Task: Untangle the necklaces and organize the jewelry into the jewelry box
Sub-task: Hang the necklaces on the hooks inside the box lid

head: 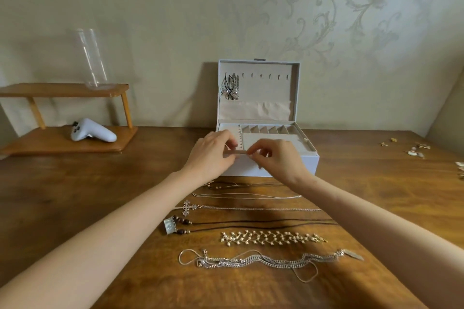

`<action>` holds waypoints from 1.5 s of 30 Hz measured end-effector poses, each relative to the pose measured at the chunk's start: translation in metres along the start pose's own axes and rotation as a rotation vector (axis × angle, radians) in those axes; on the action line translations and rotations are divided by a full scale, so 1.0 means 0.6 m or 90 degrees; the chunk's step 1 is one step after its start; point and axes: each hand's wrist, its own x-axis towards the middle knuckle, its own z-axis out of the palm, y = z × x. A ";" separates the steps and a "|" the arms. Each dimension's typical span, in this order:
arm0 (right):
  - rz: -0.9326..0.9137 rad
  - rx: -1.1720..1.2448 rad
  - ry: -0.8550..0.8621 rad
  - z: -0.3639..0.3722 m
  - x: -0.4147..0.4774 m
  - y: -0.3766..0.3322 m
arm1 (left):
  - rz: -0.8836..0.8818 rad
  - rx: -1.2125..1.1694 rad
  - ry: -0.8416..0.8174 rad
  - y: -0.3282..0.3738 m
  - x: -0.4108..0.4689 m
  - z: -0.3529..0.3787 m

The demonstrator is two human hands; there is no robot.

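Left hand (213, 152): I read it gripping one end of a small pale beige bar (236, 152).
Right hand (275, 158): pinches the other end.
White open jewelry box (247, 168): just behind both hands.
Untangled metal necklaces (251, 208): in rows on the brown wooden table (100, 195), nearer me.

No text, label, brand, number or sign can be read anywhere in the view. The pale square pendant (169, 226) lying on the worktop (100, 195) has a raised mark on its face, but it is too small and blurred to make out. The dark buttons on the white controller (93, 130) on the wooden shelf (62, 144) are also too small to read.
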 end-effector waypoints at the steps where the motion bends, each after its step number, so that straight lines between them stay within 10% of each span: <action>1: 0.011 -0.032 -0.031 0.000 -0.009 0.003 | -0.008 -0.013 -0.008 0.001 -0.009 -0.001; 17: -0.021 -0.397 -0.210 -0.001 -0.035 0.017 | 0.046 0.025 -0.098 0.029 -0.056 -0.001; 27: -0.037 -0.133 -0.146 -0.033 -0.022 0.032 | 0.010 -0.011 -0.286 0.050 -0.013 0.019; 36: 0.065 0.226 -0.221 -0.062 -0.013 0.029 | -0.048 -0.233 -0.147 0.046 0.020 0.007; 45: 0.075 0.121 -0.188 -0.108 0.009 0.055 | -0.046 -0.240 -0.147 0.016 0.022 -0.006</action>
